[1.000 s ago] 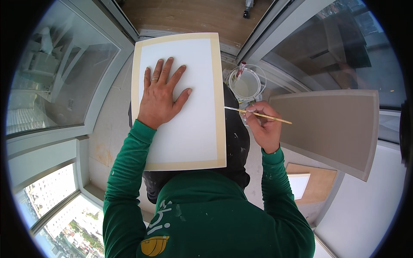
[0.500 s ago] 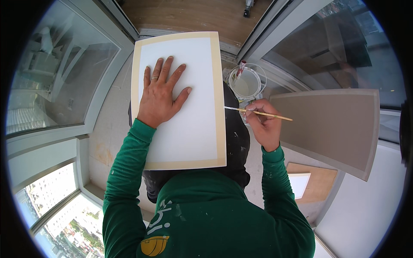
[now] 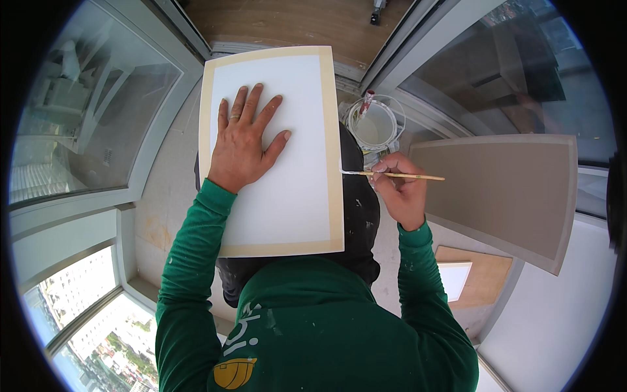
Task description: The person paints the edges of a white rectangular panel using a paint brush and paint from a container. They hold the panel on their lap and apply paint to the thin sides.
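Note:
A white rectangular panel [image 3: 287,196] with a tan border lies across my lap. My left hand [image 3: 245,144] rests flat on its upper left part, fingers spread. To the right of the panel, my right hand [image 3: 400,186] pinches a thin paintbrush [image 3: 421,176] by its wooden handle. The brush's white-coated tip meets the panel's right edge, a little above mid-height. Just beyond my right hand stands a white bucket [image 3: 375,145] with a red-and-white handled tool [image 3: 366,104] leaning inside it.
A large grey-brown board [image 3: 496,196] with a paler border stands at the right. Below it, a smaller white panel [image 3: 452,277] lies on a brown board [image 3: 493,274]. Glass doors [image 3: 104,111] flank the narrow space, and a wooden floor [image 3: 287,26] shows beyond the far threshold.
The brush tip has slid slightly toward me along the panel's right edge, and the handle lies more level. My left hand stays in place on the panel.

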Demonstrator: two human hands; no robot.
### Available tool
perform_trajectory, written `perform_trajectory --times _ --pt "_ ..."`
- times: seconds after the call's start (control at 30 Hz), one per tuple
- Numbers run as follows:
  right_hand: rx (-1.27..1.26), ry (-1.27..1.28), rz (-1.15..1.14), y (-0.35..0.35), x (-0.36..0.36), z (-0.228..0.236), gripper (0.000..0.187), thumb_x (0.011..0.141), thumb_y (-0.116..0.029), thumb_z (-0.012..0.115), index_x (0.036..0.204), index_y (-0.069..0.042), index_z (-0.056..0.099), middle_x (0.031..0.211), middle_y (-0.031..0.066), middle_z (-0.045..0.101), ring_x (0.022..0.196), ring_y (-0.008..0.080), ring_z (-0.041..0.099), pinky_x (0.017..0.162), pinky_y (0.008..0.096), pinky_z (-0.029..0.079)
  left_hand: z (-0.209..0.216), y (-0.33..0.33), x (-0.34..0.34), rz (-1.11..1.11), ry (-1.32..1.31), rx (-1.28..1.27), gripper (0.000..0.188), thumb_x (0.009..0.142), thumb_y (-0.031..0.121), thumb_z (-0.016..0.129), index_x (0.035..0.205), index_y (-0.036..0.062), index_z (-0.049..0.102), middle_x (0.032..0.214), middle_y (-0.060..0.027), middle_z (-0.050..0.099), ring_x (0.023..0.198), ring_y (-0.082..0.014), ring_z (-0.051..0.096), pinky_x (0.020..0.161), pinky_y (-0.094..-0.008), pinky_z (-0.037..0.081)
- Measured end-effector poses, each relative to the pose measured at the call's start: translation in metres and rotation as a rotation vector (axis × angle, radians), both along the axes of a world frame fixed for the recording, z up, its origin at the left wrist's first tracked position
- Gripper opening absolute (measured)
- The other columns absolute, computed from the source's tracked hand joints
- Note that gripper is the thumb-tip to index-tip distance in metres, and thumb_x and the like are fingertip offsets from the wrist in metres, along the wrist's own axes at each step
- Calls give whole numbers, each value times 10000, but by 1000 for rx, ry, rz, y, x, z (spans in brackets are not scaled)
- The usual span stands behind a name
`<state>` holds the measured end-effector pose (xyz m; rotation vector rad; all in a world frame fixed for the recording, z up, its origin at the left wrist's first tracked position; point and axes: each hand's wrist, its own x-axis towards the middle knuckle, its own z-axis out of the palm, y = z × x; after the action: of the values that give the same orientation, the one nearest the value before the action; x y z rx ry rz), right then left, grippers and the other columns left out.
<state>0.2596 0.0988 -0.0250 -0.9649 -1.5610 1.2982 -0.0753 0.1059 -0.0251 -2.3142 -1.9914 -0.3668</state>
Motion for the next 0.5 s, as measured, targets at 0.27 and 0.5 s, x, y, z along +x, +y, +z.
perform_trajectory --times 0.27,0.5 --pt "-38 43 -109 -2 -11 9 127 929 119 647 1012 23 652 959 91 707 870 142 729 775 283 584 0 0 0 -5 -1 -1 632 1036 508 595 1588 206 543 1712 -182 396 1604 -434 315 1316 -625 170" --pt "-23 -3 40 -3 6 -3 134 928 121 656 1019 23 658 962 91 706 859 147 728 772 278 582 -1 1 -1 -4 -2 9 633 1035 526 585 1581 208 549 1704 -186 404 1600 -437 321 1314 -634 168"
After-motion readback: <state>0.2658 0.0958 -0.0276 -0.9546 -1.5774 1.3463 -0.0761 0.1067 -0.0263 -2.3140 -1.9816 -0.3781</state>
